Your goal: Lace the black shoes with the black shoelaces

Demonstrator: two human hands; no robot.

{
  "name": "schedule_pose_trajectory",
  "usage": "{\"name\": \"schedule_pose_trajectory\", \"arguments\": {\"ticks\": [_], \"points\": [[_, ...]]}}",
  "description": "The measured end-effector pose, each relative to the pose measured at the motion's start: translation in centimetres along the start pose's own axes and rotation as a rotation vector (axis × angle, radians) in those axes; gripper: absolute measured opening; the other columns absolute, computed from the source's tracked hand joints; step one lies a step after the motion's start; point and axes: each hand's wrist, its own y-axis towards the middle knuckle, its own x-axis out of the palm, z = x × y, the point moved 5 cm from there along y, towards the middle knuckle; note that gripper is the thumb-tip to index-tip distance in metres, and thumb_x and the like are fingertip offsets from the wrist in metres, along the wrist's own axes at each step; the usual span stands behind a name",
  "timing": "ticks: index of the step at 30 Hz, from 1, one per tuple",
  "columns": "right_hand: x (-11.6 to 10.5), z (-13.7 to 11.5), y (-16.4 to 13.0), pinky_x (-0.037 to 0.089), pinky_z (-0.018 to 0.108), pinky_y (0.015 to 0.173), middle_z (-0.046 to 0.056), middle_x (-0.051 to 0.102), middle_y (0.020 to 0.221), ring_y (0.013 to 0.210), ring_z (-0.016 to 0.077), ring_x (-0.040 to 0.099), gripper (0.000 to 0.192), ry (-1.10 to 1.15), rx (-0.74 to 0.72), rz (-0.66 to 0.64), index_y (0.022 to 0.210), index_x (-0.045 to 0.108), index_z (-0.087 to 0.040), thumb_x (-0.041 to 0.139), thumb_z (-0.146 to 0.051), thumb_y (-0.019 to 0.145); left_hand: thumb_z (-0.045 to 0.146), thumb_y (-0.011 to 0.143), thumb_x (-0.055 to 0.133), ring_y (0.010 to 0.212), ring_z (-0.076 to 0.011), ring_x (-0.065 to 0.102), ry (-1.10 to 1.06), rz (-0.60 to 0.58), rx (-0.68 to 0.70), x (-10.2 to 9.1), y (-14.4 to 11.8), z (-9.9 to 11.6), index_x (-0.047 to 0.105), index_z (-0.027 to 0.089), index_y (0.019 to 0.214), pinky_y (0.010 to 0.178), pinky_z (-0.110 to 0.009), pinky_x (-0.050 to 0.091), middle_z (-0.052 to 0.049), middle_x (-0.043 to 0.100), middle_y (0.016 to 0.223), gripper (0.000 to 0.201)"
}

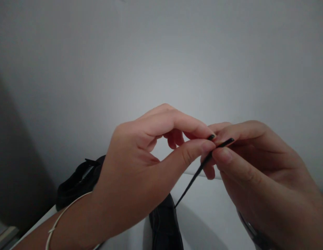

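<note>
Thumb and index finger of my left hand (pixel 156 152) pinch a black shoelace, whose dark tip pokes out at the fingertips. Right beside it, my right hand (pixel 257 163) pinches the same shoelace (pixel 194 178) between thumb and index finger, with a short tip sticking out above the thumb. The fingertips of both hands meet. From there the lace runs taut down to a black shoe (pixel 165 224), partly hidden below my left hand. Whether one or two lace strands are held I cannot tell.
A second black shoe (pixel 78 178) stands to the left behind my left wrist, on the same white surface (pixel 205 208). A pale grey wall (pixel 161 62) rises behind. At the lower left corner is a light-coloured edge (pixel 6 236) of something.
</note>
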Motion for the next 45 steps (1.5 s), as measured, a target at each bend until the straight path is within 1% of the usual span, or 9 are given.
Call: {"name": "schedule_pose_trajectory", "arguments": {"ticks": [6,15,26,31,35,39,41,43,45], "points": [[-0.2,0.5,0.3,0.056,0.010,0.054,-0.005,0.070,0.077,0.058,0.0058,0.061,0.009,0.120,0.113,-0.053,0.088,0.074,-0.026,0.080,-0.026,0.082,0.015,0.080,0.079,0.073,-0.0150,0.064,-0.061,0.060,0.000,0.2,0.2,-0.2,0.077,0.022,0.078,0.070,-0.026,0.052,0.003,0.071,0.077,0.007],[0.0,0.9,0.0,0.054,0.009,0.056,-0.008,0.068,0.067,0.054,0.0040,0.064,0.009,0.186,0.236,-0.135,0.086,0.074,-0.031,0.081,-0.028,0.081,0.015,0.079,0.080,0.074,-0.0174,0.067,-0.172,0.035,-0.099,0.2,-0.2,-0.3,0.080,0.025,0.077,0.062,-0.027,0.055,0.003,0.073,0.074,0.010],[0.1,-0.1,-0.5,0.056,0.013,0.065,-0.005,0.069,0.083,0.076,0.0089,0.064,0.023,-0.084,-0.051,0.019,0.089,0.076,-0.028,0.075,-0.006,0.083,0.019,0.073,0.087,0.063,-0.0091,0.069,-0.069,-0.021,-0.116,0.5,-1.7,-1.3,0.073,0.025,0.079,0.067,-0.017,0.057,0.011,0.075,0.071,0.016],[0.2,-0.7,-0.8,0.056,0.020,0.067,-0.004,0.069,0.084,0.080,0.0130,0.062,0.022,-0.198,-0.072,0.063,0.085,0.076,-0.030,0.076,-0.008,0.082,0.015,0.078,0.083,0.064,-0.0101,0.069,-0.034,-0.067,-0.027,0.8,-1.7,-1.0,0.074,0.025,0.081,0.064,-0.018,0.056,0.009,0.077,0.073,0.014],[-0.1,0.0,-0.6,0.055,0.022,0.067,-0.004,0.068,0.080,0.078,0.0139,0.061,0.019,-0.103,-0.035,0.048,0.083,0.076,-0.031,0.078,-0.012,0.082,0.013,0.082,0.078,0.064,-0.0115,0.069,-0.045,-0.038,-0.059,0.5,-2.1,-1.2,0.076,0.025,0.081,0.062,-0.020,0.055,0.007,0.078,0.076,0.012],[-2.7,1.5,-0.2,0.055,0.022,0.082,-0.004,0.064,0.078,0.081,0.0124,0.063,0.010,0.071,0.002,0.154,0.080,0.073,-0.027,0.083,-0.026,0.080,0.020,0.093,0.066,0.073,-0.0133,0.071,-0.339,0.089,-0.274,-0.8,-2.6,-3.9,0.073,0.023,0.086,0.069,-0.022,0.058,0.001,0.077,0.079,0.010],[-4.9,2.9,-0.6,0.056,0.017,0.067,-0.005,0.060,0.075,0.065,0.0079,0.059,0.015,0.178,0.115,0.227,0.077,0.070,-0.025,0.085,-0.027,0.077,0.024,0.094,0.063,0.060,-0.0116,0.068,-0.490,0.149,-0.374,-1.6,-2.9,-5.7,0.070,0.022,0.085,0.057,-0.021,0.056,0.002,0.072,0.071,0.012],[-7.6,4.6,-1.7,0.040,0.009,0.037,-0.006,0.056,0.075,0.045,0.0024,0.041,0.017,0.236,0.258,0.315,0.077,0.069,-0.024,0.085,-0.026,0.075,0.030,0.094,0.063,0.052,-0.0122,0.064,-0.439,0.175,-0.411,-2.6,-3.3,-7.3,0.069,0.022,0.086,0.046,-0.021,0.052,0.001,0.069,0.067,0.013],[-11.0,6.1,-3.6,0.035,0.008,0.035,-0.005,0.056,0.076,0.044,0.0024,0.032,0.022,0.178,0.335,0.468,0.075,0.068,-0.023,0.088,-0.028,0.068,0.037,0.094,0.060,0.055,-0.0160,0.067,-0.297,0.159,-0.413,-3.9,-4.3,-8.8,0.070,0.024,0.092,0.046,-0.024,0.054,0.000,0.070,0.067,0.016]]}}
